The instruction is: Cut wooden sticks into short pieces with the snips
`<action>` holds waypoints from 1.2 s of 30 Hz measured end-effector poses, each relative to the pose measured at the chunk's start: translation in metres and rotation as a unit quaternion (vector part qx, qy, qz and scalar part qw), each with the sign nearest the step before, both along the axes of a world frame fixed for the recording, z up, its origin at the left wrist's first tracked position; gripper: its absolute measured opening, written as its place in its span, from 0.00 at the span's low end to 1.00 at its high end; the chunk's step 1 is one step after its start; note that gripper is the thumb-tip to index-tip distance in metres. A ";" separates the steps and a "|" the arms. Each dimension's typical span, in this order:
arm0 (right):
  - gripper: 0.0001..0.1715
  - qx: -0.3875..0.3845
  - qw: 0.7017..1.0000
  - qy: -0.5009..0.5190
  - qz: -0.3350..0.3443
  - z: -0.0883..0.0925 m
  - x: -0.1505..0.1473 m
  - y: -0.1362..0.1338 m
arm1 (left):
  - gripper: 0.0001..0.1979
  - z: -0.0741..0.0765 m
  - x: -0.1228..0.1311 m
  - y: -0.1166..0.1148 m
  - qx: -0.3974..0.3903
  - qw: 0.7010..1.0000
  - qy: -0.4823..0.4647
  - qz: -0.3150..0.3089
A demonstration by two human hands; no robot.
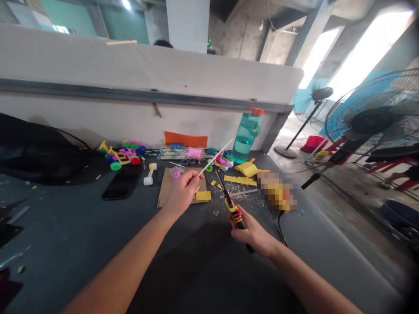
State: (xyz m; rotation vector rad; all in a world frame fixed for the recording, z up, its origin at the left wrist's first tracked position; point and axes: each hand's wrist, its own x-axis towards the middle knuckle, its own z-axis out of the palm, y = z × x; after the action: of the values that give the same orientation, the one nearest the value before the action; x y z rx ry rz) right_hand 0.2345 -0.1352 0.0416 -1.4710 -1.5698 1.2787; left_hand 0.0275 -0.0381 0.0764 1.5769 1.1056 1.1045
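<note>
Pinched in the fingers of my left hand is a thin pale wooden stick, slanting up to the right. This hand is over a piece of brown cardboard, which also has a small yellow piece on it. My right hand is closed around a tool with a long, thin dark blade and a black, yellow and red handle; its exact kind is unclear. The tool's tip points up and away, apart from the stick. Yellow strips and scattered bits lie just beyond it.
Colourful toy cars, a black phone and a white-and-yellow wheel pair lie at left. A teal water bottle stands at the back. A pixelated yellow item with a cord is at right. Beyond the table is a fan.
</note>
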 end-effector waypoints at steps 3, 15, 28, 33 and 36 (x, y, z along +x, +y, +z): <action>0.12 -0.033 0.997 0.061 0.030 0.003 -0.011 -0.006 | 0.10 0.002 -0.002 -0.002 0.060 0.996 0.070 0.019; 0.09 -0.100 0.986 0.124 0.041 0.004 -0.015 -0.006 | 0.12 0.011 -0.002 -0.012 0.216 0.931 0.291 0.038; 0.10 -0.126 0.979 0.157 0.038 0.000 -0.014 -0.004 | 0.12 0.006 -0.002 -0.011 0.221 0.920 0.320 0.042; 0.10 -0.134 0.975 0.171 0.049 0.002 -0.014 -0.004 | 0.13 0.005 -0.002 -0.011 0.223 0.919 0.322 0.038; 0.10 -0.138 0.973 0.177 0.050 0.004 -0.015 -0.003 | 0.14 0.005 -0.002 -0.011 0.220 0.919 0.326 0.035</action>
State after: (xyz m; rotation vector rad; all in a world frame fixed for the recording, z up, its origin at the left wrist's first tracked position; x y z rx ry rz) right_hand 0.2198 -0.1386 0.0457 -1.2444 -1.2811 1.7672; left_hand 0.0255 -0.0493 0.0816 2.3899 1.4091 0.9289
